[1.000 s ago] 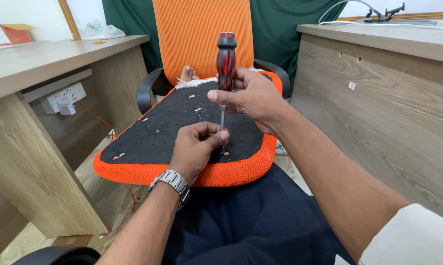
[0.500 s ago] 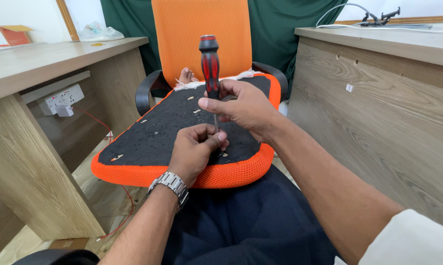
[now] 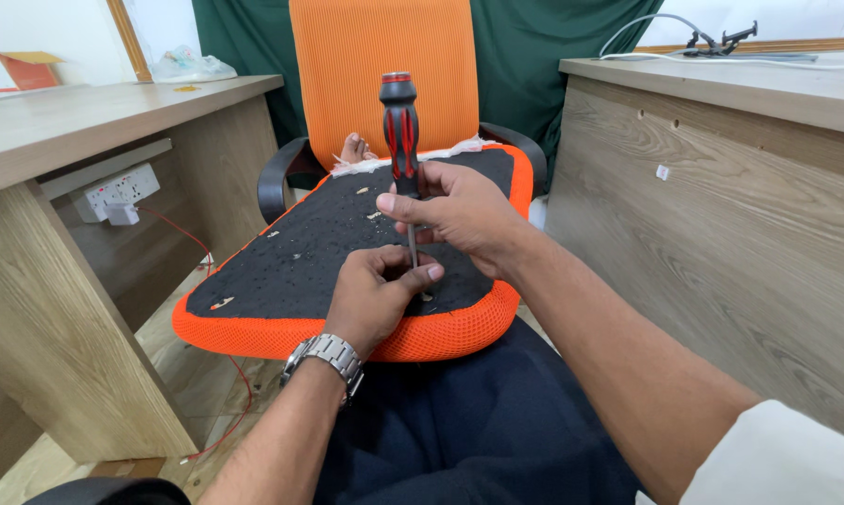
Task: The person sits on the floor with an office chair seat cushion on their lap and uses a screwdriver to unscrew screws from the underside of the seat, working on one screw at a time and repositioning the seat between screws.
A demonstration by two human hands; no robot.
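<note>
Both hands [image 3: 413, 252] around upright screwdriver [image 3: 401, 131]

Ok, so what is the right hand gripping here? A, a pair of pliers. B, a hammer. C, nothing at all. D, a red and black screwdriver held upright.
D: the right hand wraps the lower handle of the red and black screwdriver, which stands upright with its shaft going down to the black underside of the seat panel, where the left hand rests by the tip.
</note>
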